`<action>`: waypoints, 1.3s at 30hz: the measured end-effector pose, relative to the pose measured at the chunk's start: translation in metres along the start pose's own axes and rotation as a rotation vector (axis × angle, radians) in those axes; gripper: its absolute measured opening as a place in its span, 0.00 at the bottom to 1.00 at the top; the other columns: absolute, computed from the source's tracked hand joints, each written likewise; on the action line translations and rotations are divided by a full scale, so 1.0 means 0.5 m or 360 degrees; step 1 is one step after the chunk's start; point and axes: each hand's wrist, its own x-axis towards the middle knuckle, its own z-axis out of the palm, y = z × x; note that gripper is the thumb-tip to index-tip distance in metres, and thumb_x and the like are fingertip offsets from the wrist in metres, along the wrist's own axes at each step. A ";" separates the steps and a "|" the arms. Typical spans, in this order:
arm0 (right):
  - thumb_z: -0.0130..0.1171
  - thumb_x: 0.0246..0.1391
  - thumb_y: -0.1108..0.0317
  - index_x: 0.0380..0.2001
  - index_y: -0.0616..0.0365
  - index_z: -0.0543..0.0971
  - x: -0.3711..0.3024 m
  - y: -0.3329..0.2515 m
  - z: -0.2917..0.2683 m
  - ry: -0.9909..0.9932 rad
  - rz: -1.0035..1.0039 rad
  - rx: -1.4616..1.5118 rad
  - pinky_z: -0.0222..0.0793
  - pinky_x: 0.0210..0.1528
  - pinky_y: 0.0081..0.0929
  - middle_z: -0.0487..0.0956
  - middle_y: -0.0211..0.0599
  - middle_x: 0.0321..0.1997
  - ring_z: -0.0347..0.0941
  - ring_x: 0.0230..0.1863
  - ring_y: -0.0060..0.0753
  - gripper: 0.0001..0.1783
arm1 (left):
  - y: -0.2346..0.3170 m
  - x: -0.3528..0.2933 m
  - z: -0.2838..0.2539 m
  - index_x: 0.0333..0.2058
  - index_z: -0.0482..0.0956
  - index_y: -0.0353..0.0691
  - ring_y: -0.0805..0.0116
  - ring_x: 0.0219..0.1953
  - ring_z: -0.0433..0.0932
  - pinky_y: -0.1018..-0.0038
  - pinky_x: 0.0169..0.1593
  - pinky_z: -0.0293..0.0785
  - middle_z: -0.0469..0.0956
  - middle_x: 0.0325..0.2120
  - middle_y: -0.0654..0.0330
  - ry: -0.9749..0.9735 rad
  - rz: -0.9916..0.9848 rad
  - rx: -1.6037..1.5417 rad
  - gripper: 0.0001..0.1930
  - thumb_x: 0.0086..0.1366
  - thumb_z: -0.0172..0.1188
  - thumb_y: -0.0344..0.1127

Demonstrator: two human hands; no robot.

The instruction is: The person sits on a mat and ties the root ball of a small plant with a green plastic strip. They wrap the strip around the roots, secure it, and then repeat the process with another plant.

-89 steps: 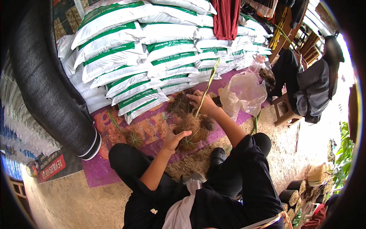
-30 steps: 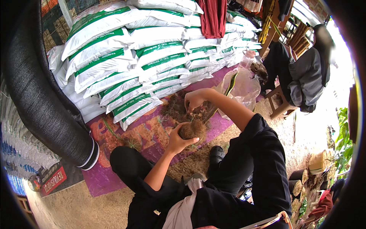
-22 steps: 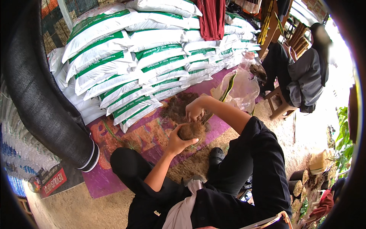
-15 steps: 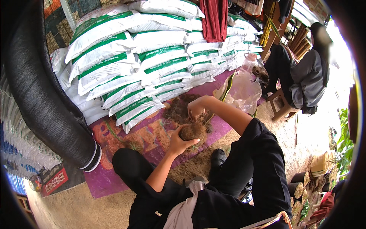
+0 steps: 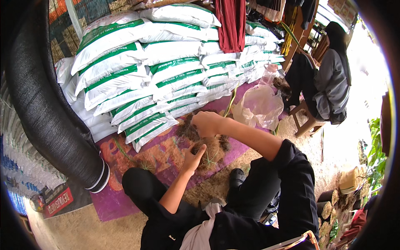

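Observation:
My left hand [image 5: 194, 158] is curled round a ball of brown fibre [image 5: 201, 146], its thumb lying over the near side. Just above the ball, my right hand [image 5: 207, 124] is closed with its knuckles up; what its fingers hold, if anything, is hidden. Right beside the ball, more brown fibre and a small spiky green plant [image 5: 210, 158] show. Behind my hands lies a heap of dark loose fibre [image 5: 186, 130] on the purple mat [image 5: 109, 204]. Another spiky plant [image 5: 146, 165] rests on the mat near my left knee.
White sacks with green bands [image 5: 175, 66] are stacked at the back. A large black roll [image 5: 50, 112] leans at the left. Beyond my right arm sits a clear plastic bag [image 5: 259, 105]. Another person [image 5: 331, 79] sits on a brown stool [image 5: 306, 118] at the right.
My right hand has moved left and turned knuckles up over the ball. My left hand has tilted, and the ball now shows less. The seated person's head has shifted left.

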 end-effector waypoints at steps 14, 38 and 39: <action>0.50 0.37 0.77 0.30 0.62 0.68 -0.142 -0.062 0.174 0.0800 0.0043 0.0021 0.65 0.18 0.38 0.71 0.44 0.13 0.70 0.16 0.46 0.12 | -0.011 0.039 -0.001 0.50 0.68 0.35 0.66 0.53 0.62 0.68 0.53 0.59 0.66 0.49 0.57 0.0216 -0.0339 -0.0769 0.32 0.54 0.60 0.54; 0.71 0.35 0.55 0.59 0.64 0.51 -0.102 0.059 0.297 0.0451 0.0272 0.1962 0.55 0.57 0.30 0.65 0.46 0.54 0.60 0.56 0.35 0.54 | -0.023 -0.023 0.030 0.44 0.71 0.30 0.61 0.45 0.70 0.67 0.48 0.65 0.72 0.43 0.52 0.0806 0.0103 -0.0468 0.29 0.50 0.64 0.48; 0.71 0.36 0.56 0.59 0.64 0.51 -0.117 0.073 0.309 0.0380 0.0335 0.1984 0.55 0.57 0.30 0.65 0.45 0.54 0.60 0.56 0.34 0.53 | -0.035 -0.024 0.037 0.43 0.72 0.31 0.64 0.44 0.71 0.69 0.47 0.66 0.73 0.41 0.54 0.0673 0.0096 -0.0498 0.27 0.50 0.64 0.47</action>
